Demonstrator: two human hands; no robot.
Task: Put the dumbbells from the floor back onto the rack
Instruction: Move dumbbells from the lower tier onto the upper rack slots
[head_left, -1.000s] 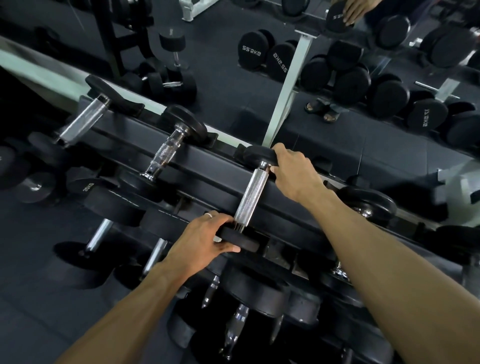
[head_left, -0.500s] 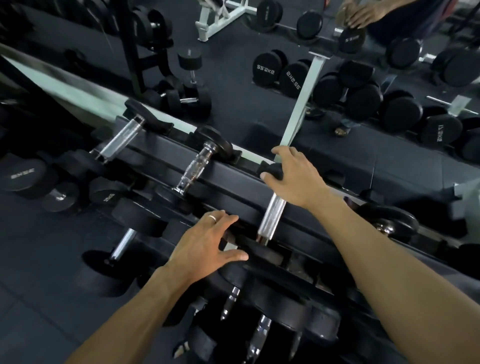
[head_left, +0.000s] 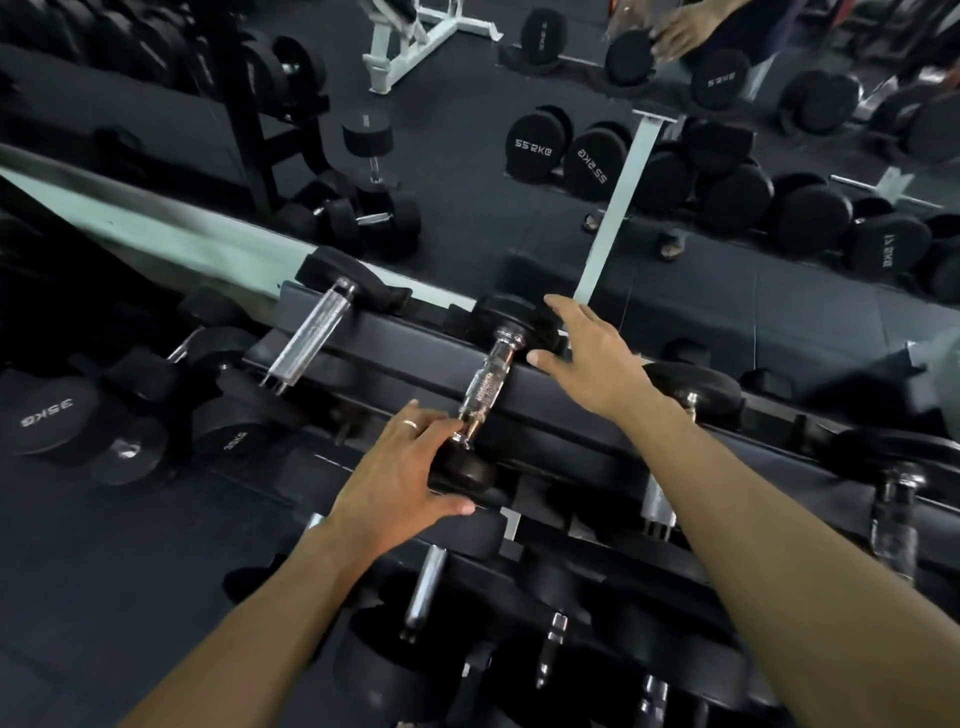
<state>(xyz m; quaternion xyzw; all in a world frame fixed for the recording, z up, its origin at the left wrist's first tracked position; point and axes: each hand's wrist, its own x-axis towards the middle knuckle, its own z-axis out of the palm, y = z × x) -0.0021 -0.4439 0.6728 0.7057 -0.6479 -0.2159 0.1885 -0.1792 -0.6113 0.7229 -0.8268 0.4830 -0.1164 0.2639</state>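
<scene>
"Does the rack (head_left: 545, 408) hold it yet?"

"It seems so. The dumbbell (head_left: 490, 383) lies across the top rails, mid-rack, between its neighbours. The left hand (head_left: 400, 478) cups its near head, fingers curled over it. The right hand (head_left: 592, 364) is spread wide at the far head."

"And what is left?"

"Letting go, probably. Whether more wait on the floor, this view does not settle."

"35KG" on left dumbbell head (head_left: 48, 414), "30KG" on next dumbbell head (head_left: 235, 442) (white print)
</scene>
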